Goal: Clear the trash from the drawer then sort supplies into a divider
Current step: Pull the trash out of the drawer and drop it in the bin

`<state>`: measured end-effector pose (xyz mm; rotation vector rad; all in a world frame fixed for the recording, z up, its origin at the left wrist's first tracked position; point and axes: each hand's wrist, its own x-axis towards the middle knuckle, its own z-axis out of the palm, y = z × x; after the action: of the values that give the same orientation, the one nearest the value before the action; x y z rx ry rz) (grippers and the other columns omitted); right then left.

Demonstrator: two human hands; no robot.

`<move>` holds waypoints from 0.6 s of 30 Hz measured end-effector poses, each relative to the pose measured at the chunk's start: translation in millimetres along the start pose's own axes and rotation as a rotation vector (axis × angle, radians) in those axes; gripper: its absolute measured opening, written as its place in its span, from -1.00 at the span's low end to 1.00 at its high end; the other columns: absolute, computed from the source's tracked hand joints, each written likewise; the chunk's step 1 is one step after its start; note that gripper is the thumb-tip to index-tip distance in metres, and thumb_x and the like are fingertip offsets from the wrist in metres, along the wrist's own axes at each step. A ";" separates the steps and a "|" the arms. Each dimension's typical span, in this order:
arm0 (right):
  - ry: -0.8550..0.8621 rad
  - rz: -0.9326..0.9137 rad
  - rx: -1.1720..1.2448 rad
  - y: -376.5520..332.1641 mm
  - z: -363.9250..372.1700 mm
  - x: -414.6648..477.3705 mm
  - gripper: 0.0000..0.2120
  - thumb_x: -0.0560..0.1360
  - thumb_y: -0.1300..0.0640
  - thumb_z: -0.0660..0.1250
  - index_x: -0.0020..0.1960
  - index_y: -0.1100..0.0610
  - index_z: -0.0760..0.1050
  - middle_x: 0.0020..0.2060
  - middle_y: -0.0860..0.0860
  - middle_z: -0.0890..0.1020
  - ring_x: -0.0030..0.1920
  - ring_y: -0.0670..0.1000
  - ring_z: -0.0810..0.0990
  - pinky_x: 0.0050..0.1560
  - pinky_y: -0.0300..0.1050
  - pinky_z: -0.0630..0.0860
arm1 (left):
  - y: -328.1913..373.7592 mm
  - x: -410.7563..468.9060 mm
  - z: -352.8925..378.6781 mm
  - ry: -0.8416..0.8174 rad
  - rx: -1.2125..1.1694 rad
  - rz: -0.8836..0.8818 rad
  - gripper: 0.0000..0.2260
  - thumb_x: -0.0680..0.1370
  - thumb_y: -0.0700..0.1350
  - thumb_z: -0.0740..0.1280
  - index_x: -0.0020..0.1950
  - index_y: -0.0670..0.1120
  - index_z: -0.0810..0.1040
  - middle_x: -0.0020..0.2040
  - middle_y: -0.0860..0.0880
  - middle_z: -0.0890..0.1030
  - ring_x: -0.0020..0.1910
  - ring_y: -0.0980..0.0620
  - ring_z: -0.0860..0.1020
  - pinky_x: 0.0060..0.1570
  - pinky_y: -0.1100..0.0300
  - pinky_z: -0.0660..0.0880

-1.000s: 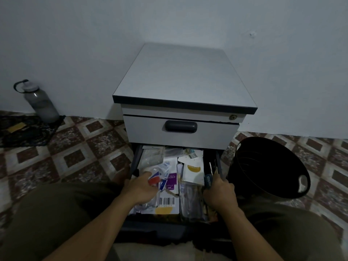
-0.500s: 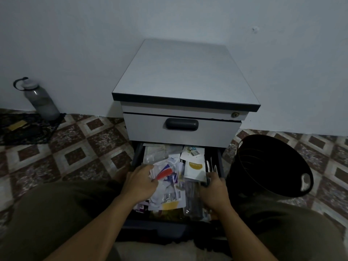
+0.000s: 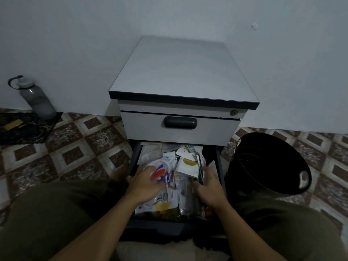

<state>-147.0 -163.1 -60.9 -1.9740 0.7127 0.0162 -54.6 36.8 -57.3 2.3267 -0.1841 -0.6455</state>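
Note:
The lower drawer (image 3: 134, 161) of a grey cabinet stands pulled out, stuffed with a pile of wrappers and packets (image 3: 170, 161). My left hand (image 3: 145, 185) is in the pile's left side, fingers curled round a red, white and blue wrapper (image 3: 157, 173). A barcoded packet (image 3: 166, 197) lies just under that hand. My right hand (image 3: 210, 187) is at the pile's right edge, thumb and fingers closing on thin dark pen-like items and packets (image 3: 201, 171) beside a white packet with a yellow circle (image 3: 189, 163). No divider is in view.
A black bin (image 3: 305, 178) stands open on the tiled floor right of the drawer. The cabinet's upper drawer (image 3: 143, 127) is closed. A grey bottle (image 3: 35, 98) and a dark mat (image 3: 22, 129) sit far left by the wall. My knees flank the drawer.
Both hands have pushed further in and toward each other, bunching the wrappers up in the middle. My view has shifted slightly closer.

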 end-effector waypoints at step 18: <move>-0.198 0.028 0.132 9.6 9.9 19.5 0.06 0.19 -0.44 0.49 0.53 -0.31 0.03 0.42 -0.21 0.32 0.41 -0.01 0.35 0.44 0.13 0.32 | 8.7 0.4 4.9 -0.174 -0.221 0.081 -0.28 0.48 0.03 0.47 0.55 0.22 0.18 0.46 0.04 0.35 0.21 0.14 0.37 0.22 0.12 0.39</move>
<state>-132.8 -167.4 -79.6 -1.8068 0.5968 0.1749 -56.2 27.4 -54.7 2.0420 -0.2712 -0.7872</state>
